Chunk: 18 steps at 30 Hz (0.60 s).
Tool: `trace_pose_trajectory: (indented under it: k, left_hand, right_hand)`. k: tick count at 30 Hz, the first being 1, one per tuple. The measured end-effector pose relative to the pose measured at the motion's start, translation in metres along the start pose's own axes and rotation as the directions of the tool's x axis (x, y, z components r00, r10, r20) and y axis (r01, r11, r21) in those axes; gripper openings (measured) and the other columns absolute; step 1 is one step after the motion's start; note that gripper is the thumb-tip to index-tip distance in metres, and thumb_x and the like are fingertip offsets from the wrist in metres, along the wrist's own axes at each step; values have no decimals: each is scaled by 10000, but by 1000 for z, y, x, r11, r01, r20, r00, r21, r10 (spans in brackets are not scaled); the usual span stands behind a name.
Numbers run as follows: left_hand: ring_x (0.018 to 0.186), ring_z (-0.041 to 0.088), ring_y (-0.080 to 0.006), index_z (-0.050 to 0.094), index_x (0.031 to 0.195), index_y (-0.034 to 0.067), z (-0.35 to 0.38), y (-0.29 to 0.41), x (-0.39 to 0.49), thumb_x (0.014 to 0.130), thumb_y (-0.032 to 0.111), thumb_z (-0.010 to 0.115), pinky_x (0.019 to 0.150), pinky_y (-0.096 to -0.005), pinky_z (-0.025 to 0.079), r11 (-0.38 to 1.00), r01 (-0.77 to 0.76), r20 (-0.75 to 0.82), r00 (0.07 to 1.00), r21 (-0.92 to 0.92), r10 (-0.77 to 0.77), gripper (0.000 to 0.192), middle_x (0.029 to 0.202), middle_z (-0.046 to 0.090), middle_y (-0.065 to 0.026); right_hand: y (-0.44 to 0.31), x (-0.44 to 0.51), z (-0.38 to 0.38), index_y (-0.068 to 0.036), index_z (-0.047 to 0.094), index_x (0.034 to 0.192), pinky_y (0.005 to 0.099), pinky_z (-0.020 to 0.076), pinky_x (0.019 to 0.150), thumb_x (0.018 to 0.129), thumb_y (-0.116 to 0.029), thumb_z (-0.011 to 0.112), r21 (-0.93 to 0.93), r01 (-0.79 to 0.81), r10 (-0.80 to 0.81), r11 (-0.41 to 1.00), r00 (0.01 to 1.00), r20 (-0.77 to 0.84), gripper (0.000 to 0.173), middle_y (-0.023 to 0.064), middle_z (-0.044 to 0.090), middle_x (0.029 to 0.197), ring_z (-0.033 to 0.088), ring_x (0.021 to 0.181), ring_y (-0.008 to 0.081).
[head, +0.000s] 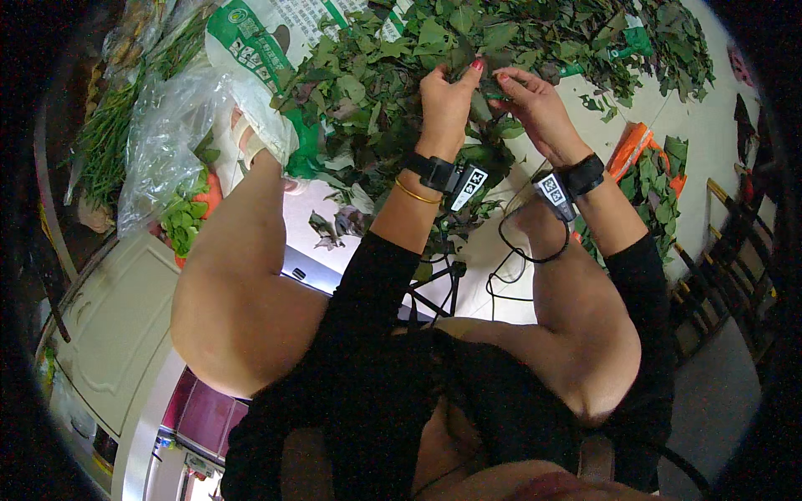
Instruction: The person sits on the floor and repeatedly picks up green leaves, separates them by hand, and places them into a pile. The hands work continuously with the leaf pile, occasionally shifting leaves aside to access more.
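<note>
A wide heap of green and purplish leaves [369,94] lies on the floor, partly over a green and white printed plastic sack [250,47]. My left hand [450,103] is at the right part of the heap, thumb and fingertips pinched on dark leaves. Just to its right, my right hand [539,109] has its thumb and fingers close together around a leafy piece with a thin green stem. The two hands nearly meet, and leaves hide some fingertips. Each wrist wears a black strap with a small tagged device, and a gold bangle circles the left wrist.
Clear plastic bags [166,144] and long green stalks [106,134] lie at the left, near leafy greens [182,228] and a pale cabinet door [119,325]. At the right, more leaves [655,194] lie by an orange bag [630,150]. A black cable [501,235] loops between my legs.
</note>
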<state>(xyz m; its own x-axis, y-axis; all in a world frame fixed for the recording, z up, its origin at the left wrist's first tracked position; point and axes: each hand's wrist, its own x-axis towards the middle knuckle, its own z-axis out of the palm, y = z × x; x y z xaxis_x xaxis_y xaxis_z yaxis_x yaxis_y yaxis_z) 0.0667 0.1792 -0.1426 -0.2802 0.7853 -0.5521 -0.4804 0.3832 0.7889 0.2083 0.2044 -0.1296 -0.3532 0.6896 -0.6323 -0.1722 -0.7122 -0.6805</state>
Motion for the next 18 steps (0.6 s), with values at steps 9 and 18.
trace_pose_trajectory:
  k: [9, 18]
  left_hand:
    - [693, 554, -133, 591, 966, 22, -20, -12, 14, 785, -5, 628, 633, -269, 456, 977, 103, 188, 980, -185, -67, 187, 862, 632, -61]
    - [762, 600, -155, 579, 1000, 21, -22, -14, 9, 787, 23, 670, 647, -282, 473, 987, 103, 170, 982, -122, -82, 232, 906, 636, -59]
  right_hand:
    - [3, 8, -7, 42, 579, 1069, 287, 561, 768, 905, -130, 540, 66, 17, -15, 998, 999, -29, 241, 91, 631, 985, 621, 868, 151]
    - [12, 9, -1, 28, 580, 1097, 249, 522, 771, 865, -72, 587, 22, 6, -5, 1000, 999, -43, 252, 88, 628, 999, 614, 856, 135]
